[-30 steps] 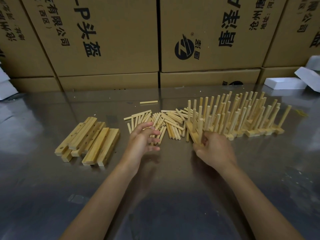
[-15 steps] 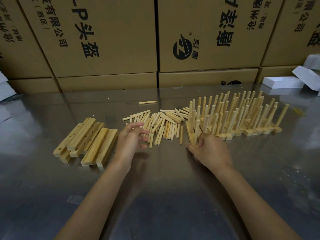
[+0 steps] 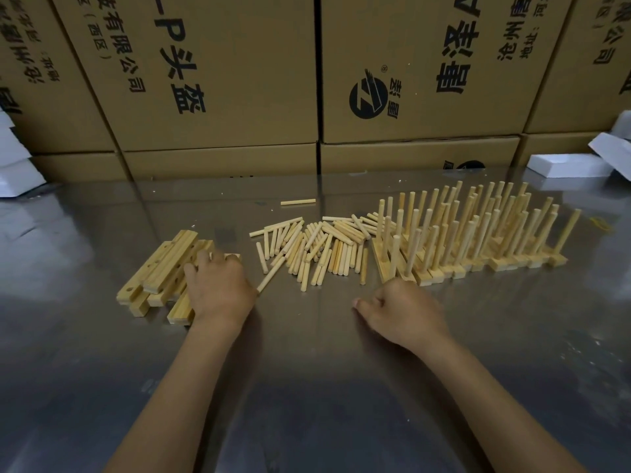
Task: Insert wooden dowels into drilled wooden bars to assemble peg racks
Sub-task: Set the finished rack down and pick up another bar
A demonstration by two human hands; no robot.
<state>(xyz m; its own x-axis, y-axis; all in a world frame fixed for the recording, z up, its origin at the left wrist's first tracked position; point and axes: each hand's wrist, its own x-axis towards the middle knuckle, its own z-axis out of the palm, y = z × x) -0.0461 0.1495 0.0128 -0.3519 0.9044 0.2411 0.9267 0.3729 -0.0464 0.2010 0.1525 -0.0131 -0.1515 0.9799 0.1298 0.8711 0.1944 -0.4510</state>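
Observation:
A pile of drilled wooden bars (image 3: pixel 160 268) lies at the left of the metal table. My left hand (image 3: pixel 218 288) is over the pile's right side, fingers curled over the far edge of a bar and thumb at its left. Loose dowels (image 3: pixel 317 247) lie heaped in the middle. Several finished peg racks (image 3: pixel 478 233) stand in a row at the right, dowels upright. My right hand (image 3: pixel 403 312) rests on the table just in front of the nearest rack (image 3: pixel 392 264), fingers loosely curled, holding nothing.
Stacked cardboard boxes (image 3: pixel 239 80) wall off the back of the table. White foam pieces (image 3: pixel 573 165) lie at the back right, and more (image 3: pixel 13 172) at the back left. One stray dowel (image 3: pixel 297 202) lies behind the heap. Bare steel table (image 3: pixel 307 370) spreads in front.
My left hand moved left from the dowel heap onto the bar pile. My right hand let go of the nearest rack and drew back toward me.

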